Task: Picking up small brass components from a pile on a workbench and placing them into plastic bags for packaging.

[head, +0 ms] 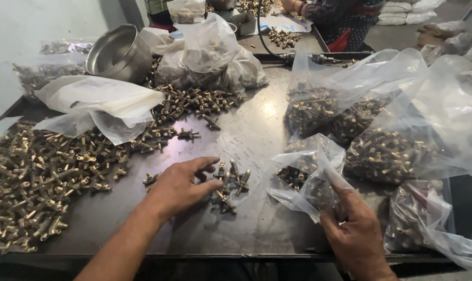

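My left hand [179, 186] rests palm down on the dark metal table [256, 130], fingers spread over a small cluster of brass fittings [230, 182]. It touches them but grips none that I can see. My right hand [356, 231] pinches the edge of a small clear plastic bag [306, 174], partly filled with brass fittings, near the table's front edge.
A big heap of loose brass fittings [33, 182] covers the left side. Filled clear bags [381, 140] crowd the right. A steel bowl [119, 52] and more bags [210, 57] stand at the back. Another person [340, 21] works at the far end.
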